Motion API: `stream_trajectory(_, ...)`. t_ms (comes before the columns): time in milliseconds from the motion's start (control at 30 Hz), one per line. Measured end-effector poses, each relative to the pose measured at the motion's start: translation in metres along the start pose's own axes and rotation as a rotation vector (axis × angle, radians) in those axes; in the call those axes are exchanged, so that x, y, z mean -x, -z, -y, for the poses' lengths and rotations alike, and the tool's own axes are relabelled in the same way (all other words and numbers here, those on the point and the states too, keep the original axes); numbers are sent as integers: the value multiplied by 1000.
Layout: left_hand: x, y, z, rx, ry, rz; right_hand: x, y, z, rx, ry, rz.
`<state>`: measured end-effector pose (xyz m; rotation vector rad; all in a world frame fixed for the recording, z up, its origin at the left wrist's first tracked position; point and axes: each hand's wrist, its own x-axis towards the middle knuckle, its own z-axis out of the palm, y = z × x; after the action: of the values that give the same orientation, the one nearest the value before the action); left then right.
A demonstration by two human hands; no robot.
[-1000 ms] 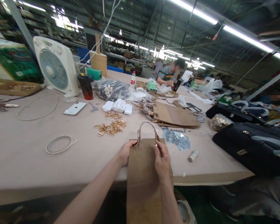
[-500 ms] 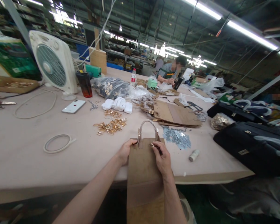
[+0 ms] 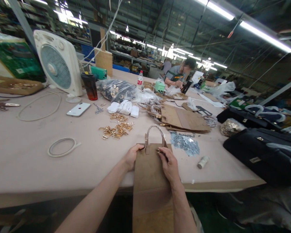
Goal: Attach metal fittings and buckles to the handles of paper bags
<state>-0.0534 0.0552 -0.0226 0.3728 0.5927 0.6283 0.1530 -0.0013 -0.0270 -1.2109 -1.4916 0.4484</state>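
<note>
A flat brown bag panel hangs over the table's front edge, its top on the table. From its upper end rises an arched handle wrapped in clear plastic. My left hand grips the panel's upper left edge, thumb on top near the handle's left end. At the handle's right end, my right hand pinches a small gold metal fitting against the panel. The rest of that fitting is hidden by my fingers. A pile of gold fittings lies beyond my left hand.
Thin grey pieces and a thread spool lie to the right. Stacked brown panels are beyond, black bags far right. At left are a tape roll, phone, dark cup and fan. A co-worker sits across.
The whole view has shifted slightly, so things on the table appear a little further right. Both hands keep their holds on the panel and the fitting.
</note>
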Motion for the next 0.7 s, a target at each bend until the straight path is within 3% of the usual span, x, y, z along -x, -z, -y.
stream_trajectory(700,3,-4,1,-29,-25,-1,7,-8,-5,288,116,9)
